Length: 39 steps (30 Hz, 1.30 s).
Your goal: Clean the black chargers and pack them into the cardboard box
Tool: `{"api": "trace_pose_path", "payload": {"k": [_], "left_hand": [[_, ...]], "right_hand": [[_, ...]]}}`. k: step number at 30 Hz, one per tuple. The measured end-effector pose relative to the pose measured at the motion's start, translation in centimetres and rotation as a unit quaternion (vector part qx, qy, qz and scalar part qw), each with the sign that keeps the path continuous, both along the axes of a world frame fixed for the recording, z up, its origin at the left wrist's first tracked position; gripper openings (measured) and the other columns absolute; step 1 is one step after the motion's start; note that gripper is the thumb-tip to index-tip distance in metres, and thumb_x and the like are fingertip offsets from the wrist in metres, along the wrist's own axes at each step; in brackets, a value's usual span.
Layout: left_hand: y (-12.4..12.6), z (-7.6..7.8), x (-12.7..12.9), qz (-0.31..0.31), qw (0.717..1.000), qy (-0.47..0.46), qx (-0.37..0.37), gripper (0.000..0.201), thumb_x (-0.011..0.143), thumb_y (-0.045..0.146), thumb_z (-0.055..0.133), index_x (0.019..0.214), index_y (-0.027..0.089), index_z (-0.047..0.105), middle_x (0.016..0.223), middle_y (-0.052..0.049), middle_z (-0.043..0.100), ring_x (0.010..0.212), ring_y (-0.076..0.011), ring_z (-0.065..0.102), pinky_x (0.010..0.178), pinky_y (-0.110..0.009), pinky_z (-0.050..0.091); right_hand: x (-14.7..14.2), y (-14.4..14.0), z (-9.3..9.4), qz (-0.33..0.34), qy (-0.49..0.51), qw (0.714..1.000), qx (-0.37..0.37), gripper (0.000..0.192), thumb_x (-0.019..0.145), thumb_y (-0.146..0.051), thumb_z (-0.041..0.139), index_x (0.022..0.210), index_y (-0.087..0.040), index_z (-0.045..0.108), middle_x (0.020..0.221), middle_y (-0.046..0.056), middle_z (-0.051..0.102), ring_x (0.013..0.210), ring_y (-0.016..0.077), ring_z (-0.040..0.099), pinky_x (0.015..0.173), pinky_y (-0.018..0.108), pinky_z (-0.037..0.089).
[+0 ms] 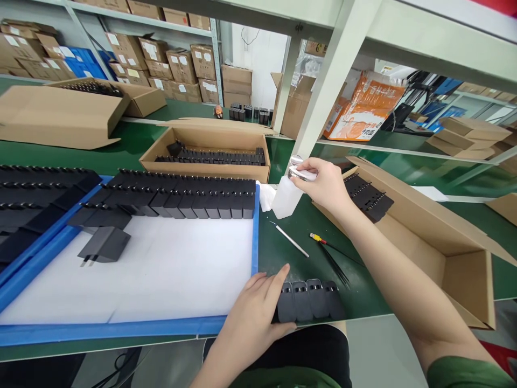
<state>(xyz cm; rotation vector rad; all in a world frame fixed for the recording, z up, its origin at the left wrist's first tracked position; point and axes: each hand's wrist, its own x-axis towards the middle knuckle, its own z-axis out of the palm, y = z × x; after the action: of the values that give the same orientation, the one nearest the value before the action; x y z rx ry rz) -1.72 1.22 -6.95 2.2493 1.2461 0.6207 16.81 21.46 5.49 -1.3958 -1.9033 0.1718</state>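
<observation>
My right hand (323, 183) is closed on a folded white cloth (306, 174), pinched at the metal top of a translucent white bottle (287, 196). The bottle's round lid (296, 160) is flipped up. My left hand (258, 307) rests with fingers stretched out at the left end of a short row of black power adapters (309, 300) near the bench's front edge. Its thumb and forefinger lie on either side of that end, partly hiding it. A white crumpled wipe (266, 197) lies beside the bottle.
A blue-edged tray (181, 269) holds rows of black adapters (189, 196) and one lying apart (105, 244). A white pen-like tool (291, 240) and a cable with a yellow plug (318, 237) lie on the green bench. Open cartons (464, 269) stand right and behind (205, 168).
</observation>
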Motion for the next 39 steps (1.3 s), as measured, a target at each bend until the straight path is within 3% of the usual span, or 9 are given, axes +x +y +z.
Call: {"api": "trace_pose_path", "payload": {"k": [8, 15, 21, 24, 30, 34, 37, 39], "left_hand": [[0.1, 0.2, -0.1, 0.004, 1.000, 0.006, -0.023, 0.116, 0.070, 0.024, 0.088, 0.157, 0.032, 0.012, 0.133, -0.009, 0.066, 0.123, -0.0373, 0.061, 0.101, -0.056, 0.053], [0.1, 0.2, 0.0, -0.009, 0.999, -0.005, -0.042, 0.115, 0.072, 0.023, 0.087, 0.156, 0.033, 0.008, 0.136, -0.010, 0.064, 0.125, -0.0382, 0.059, 0.103, -0.059, 0.050], [0.1, 0.2, -0.1, -0.003, 0.998, -0.002, -0.058, 0.111, 0.073, 0.024, 0.086, 0.156, 0.033, 0.012, 0.135, -0.009, 0.064, 0.127, -0.0394, 0.058, 0.102, -0.060, 0.051], [0.1, 0.1, -0.2, 0.004, 0.998, -0.003, -0.057, 0.111, 0.073, 0.023, 0.086, 0.156, 0.033, 0.014, 0.135, -0.009, 0.065, 0.126, -0.0388, 0.058, 0.101, -0.059, 0.052], [0.1, 0.1, -0.1, 0.010, 0.999, 0.005, -0.051, 0.110, 0.072, 0.022, 0.086, 0.156, 0.034, 0.016, 0.135, -0.009, 0.065, 0.125, -0.0388, 0.060, 0.099, -0.057, 0.053], [0.3, 0.1, 0.0, 0.006, 1.000, 0.006, -0.026, 0.117, 0.069, 0.021, 0.089, 0.155, 0.035, 0.011, 0.131, -0.010, 0.067, 0.119, -0.0384, 0.064, 0.097, -0.057, 0.054], [0.3, 0.3, -0.3, -0.015, 1.000, -0.008, -0.012, 0.118, 0.071, 0.025, 0.088, 0.156, 0.034, 0.007, 0.135, -0.011, 0.064, 0.122, -0.0371, 0.062, 0.106, -0.061, 0.047], [0.2, 0.5, -0.6, -0.036, 0.999, -0.032, -0.025, 0.115, 0.073, 0.031, 0.087, 0.157, 0.033, 0.008, 0.140, -0.012, 0.060, 0.130, -0.0351, 0.058, 0.114, -0.062, 0.039]], "right_hand": [[0.0, 0.2, -0.4, -0.016, 0.043, 0.998, -0.032, 0.019, 0.063, -0.028, 0.076, 0.078, -0.021, 0.067, 0.087, 0.005, 0.075, 0.080, 0.0256, 0.069, 0.076, 0.039, 0.051], [1.8, 0.2, 0.1, -0.006, 0.122, 0.992, -0.045, 0.030, 0.079, -0.042, 0.061, 0.084, -0.017, 0.076, 0.089, 0.009, 0.076, 0.084, 0.0247, 0.067, 0.072, 0.035, 0.049], [3.5, 1.2, 0.2, -0.005, 0.168, 0.985, -0.035, 0.042, 0.080, -0.048, 0.058, 0.090, -0.011, 0.077, 0.082, 0.010, 0.074, 0.064, 0.0187, 0.062, 0.057, 0.032, 0.047], [3.8, 1.3, 0.3, 0.000, 0.143, 0.990, -0.020, 0.042, 0.084, -0.047, 0.055, 0.089, -0.012, 0.077, 0.081, 0.010, 0.073, 0.064, 0.0192, 0.061, 0.057, 0.033, 0.048], [1.9, 0.7, 0.3, 0.047, -0.004, 0.997, 0.057, 0.022, 0.086, -0.024, 0.057, 0.085, -0.017, 0.078, 0.094, 0.010, 0.067, 0.089, 0.0236, 0.063, 0.085, 0.039, 0.050], [1.2, 0.6, 1.0, 0.107, -0.102, 0.988, 0.052, 0.025, 0.081, -0.007, 0.054, 0.082, -0.018, 0.077, 0.088, 0.008, 0.064, 0.081, 0.0206, 0.062, 0.078, 0.034, 0.051], [1.8, -1.7, 2.0, 0.086, -0.118, 0.988, 0.052, 0.031, 0.079, -0.002, 0.053, 0.090, -0.016, 0.078, 0.090, 0.010, 0.065, 0.085, 0.0222, 0.062, 0.079, 0.036, 0.050], [2.6, -5.3, 2.5, 0.058, -0.109, 0.990, 0.064, 0.031, 0.083, -0.004, 0.054, 0.099, -0.017, 0.077, 0.098, 0.010, 0.066, 0.090, 0.0229, 0.061, 0.081, 0.038, 0.049]]}}
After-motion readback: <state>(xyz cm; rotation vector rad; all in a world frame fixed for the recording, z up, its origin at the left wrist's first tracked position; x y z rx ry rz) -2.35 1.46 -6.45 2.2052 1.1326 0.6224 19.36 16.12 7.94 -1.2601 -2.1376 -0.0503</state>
